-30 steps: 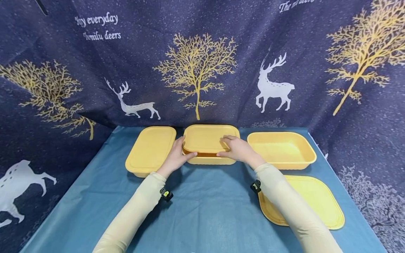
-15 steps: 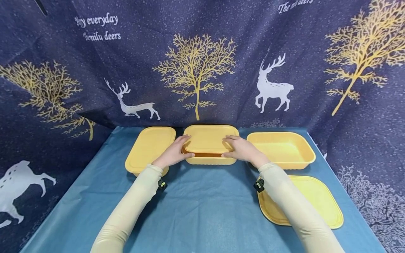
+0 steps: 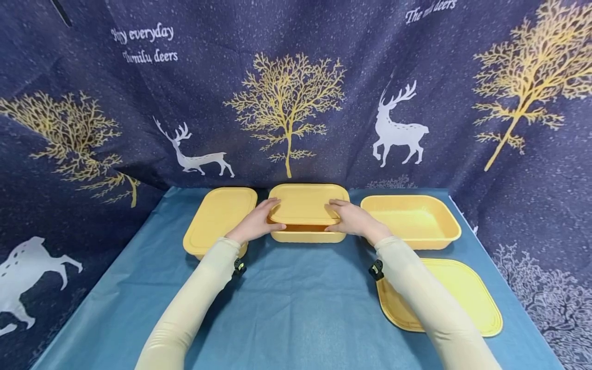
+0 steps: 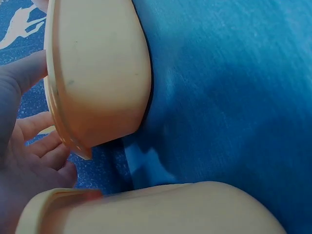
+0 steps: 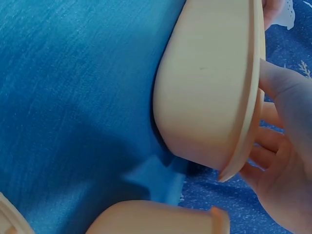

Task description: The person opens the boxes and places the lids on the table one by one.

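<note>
Fingers point(image 3: 269, 204) of the person's left hand point(image 3: 255, 223) curl over the left end of a pale yellow, round-cornered lid that looks like plastic point(image 3: 305, 203), the thumb at its front edge. Just left of that hand, a matching yellow rectangular box with its cover on point(image 3: 219, 218) stands on the blue cloth-covered counter point(image 3: 296, 308), long axis slanting away from the person.

That gripped lid lies directly between the two hands, long axis running left to right, over a shallow yellow box point(image 3: 307, 237) at the back. Neither hand is nearer: each has an end. A dark slot shows along the front; whether the lid is tilted or set back, I can't tell. Opposite, the right hand point(image 3: 358, 221) holds the right end likewise, fingers on top and thumb in front.

Further right sits an uncovered yellow box point(image 3: 411, 243), with a loose yellow lid point(image 3: 462, 295) flat before it.

I spot no brand or label on the boxes. White script on the navy deer-print backdrop point(image 3: 324, 31) reads "everyday" and "deers" at left, "The … deers" at right, the middle word lost.
</note>
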Demonstrator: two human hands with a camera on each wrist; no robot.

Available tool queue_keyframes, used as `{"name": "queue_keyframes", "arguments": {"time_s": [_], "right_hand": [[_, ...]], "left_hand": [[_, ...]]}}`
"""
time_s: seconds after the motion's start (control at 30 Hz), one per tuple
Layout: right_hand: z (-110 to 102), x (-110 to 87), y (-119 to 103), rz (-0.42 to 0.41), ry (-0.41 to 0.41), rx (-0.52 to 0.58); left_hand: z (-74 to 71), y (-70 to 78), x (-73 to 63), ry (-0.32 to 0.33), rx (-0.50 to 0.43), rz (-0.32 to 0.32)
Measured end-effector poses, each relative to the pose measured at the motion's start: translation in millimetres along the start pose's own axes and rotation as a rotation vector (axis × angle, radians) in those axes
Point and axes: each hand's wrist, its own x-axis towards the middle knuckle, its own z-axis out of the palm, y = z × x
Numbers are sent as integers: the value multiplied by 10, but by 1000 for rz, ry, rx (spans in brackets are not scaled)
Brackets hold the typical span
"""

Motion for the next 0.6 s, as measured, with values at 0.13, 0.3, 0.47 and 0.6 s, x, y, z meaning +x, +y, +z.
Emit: {"name": "queue_keyframes", "arguments": {"time_s": [0.13,0.3,0.47,0.6], "right_hand": [[31,17,19,1,9,2],[57,61,41,15,29,-6],[90,89,67,17,57,-33],[104,109,83,7,77,-69]], "left_hand": [[25,-19,42,-7,23,3],[34,-44,96,-7,59,12],[40,-41,116,-17,97,13],[42,-45,140,-15,109,14]]}}
